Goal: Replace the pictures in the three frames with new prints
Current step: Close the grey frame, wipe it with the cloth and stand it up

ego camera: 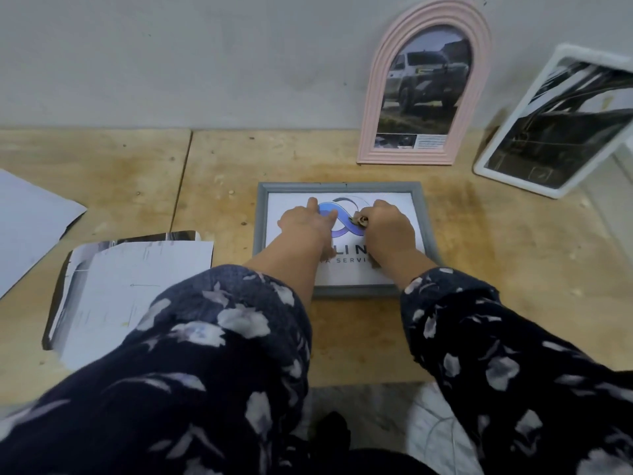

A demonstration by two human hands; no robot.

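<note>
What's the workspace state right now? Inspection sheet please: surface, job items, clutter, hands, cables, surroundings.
Surface: wooden table, stained, with a seam left of centre.
Job's things: grey frame lies flat and holds a logo print; pink arched frame leans on the wall with a truck photo; white frame stands tilted at far right with a dark photo.
Clutter: loose prints stacked at left; another sheet at the left edge.
Hands: left hand presses on the logo print with its fingers extended; right hand curls round a small object, too small to identify.
Cables: nothing seen.
Surroundings: plain grey wall behind the table.
</note>
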